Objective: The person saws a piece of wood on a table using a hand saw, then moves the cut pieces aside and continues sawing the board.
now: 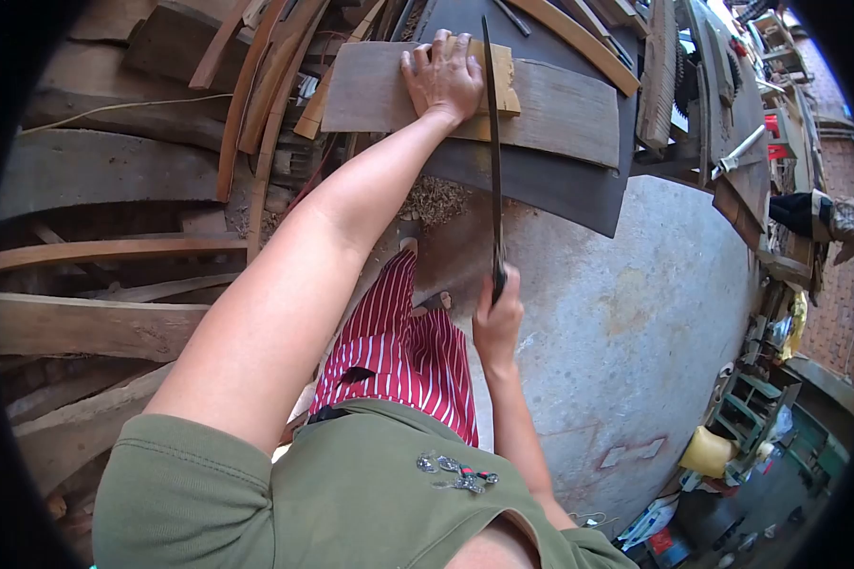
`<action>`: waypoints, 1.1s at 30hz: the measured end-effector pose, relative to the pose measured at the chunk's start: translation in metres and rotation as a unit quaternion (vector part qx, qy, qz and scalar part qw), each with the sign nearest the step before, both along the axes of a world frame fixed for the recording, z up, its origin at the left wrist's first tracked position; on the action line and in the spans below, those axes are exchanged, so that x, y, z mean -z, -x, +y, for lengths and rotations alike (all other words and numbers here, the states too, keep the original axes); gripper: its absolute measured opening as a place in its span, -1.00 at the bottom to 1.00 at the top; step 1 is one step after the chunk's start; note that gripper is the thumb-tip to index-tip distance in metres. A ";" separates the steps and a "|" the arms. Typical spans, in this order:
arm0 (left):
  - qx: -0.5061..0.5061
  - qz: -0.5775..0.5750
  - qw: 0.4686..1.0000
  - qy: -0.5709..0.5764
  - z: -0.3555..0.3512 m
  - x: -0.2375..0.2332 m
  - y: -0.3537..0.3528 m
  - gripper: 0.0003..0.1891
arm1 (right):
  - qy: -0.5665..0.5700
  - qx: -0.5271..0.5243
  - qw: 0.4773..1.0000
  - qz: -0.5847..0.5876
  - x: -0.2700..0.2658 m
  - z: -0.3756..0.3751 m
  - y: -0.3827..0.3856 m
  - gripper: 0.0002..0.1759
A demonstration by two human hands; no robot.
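Note:
My right hand [499,318] is closed around the handle of a handsaw [495,166]. Its long, thin blade points away from me and is seen nearly edge-on, crossing over a wide brown board [567,114]. To the left of the blade, my left hand [443,76] lies on the board with its fingers spread and gripping nothing. A paler yellowish wood piece [505,81] shows beside the fingers and the blade. The board rests across a dark flat work surface [550,188].
Curved wood strips [247,104] and large planks [95,327] are stacked to my left. Wood shavings [434,201] lie on the concrete floor [636,313] below the work surface. At the right stand a yellow container [707,452] and a green rack [754,403].

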State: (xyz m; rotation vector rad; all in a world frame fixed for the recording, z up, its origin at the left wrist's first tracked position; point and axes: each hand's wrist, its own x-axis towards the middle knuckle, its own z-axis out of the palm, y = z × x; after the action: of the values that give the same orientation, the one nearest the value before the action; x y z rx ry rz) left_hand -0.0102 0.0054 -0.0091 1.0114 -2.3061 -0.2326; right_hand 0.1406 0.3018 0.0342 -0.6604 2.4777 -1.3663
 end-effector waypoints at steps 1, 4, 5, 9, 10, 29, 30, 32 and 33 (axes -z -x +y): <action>-0.003 -0.002 1.000 -0.001 -0.001 0.000 -0.001 -0.54 | -0.001 -0.003 1.000 -0.002 -0.002 0.007 -0.006 -0.78; -0.002 0.003 1.000 0.000 -0.001 0.000 0.000 -0.54 | -0.017 -0.013 0.999 0.036 -0.005 0.007 -0.004 -0.76; 0.000 0.005 1.000 -0.001 -0.001 0.002 0.002 -0.54 | -0.021 -0.014 0.999 0.035 -0.004 -0.006 0.007 -0.77; -0.002 -0.005 1.000 0.025 -0.005 0.004 0.001 -0.54 | -0.008 -0.001 1.000 0.026 0.004 -0.069 0.055 -0.80; -0.003 -0.009 1.000 0.017 -0.006 0.003 0.001 -0.54 | -0.004 0.000 1.000 0.028 0.005 -0.075 0.060 -0.80; 0.001 -0.004 1.000 -0.001 -0.003 0.007 0.004 -0.54 | 0.007 -0.008 0.999 0.033 0.001 -0.079 0.066 -0.81; 0.001 -0.001 1.000 0.006 -0.002 0.006 0.004 -0.55 | 0.021 -0.011 0.999 0.043 -0.002 -0.066 0.052 -0.77; -0.006 0.002 1.000 0.029 -0.004 0.006 0.005 -0.56 | 0.005 -0.014 0.999 0.033 0.005 -0.026 0.019 -0.75; -0.015 -0.001 1.000 0.028 -0.003 0.005 0.003 -0.56 | -0.008 -0.015 1.000 0.021 0.002 -0.003 0.002 -0.76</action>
State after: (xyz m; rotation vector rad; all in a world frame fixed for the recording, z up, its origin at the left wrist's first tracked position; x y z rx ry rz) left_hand -0.0137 0.0023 -0.0140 1.0190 -2.2836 -0.1550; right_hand 0.1389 0.2988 0.0323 -0.7270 2.4974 -1.3344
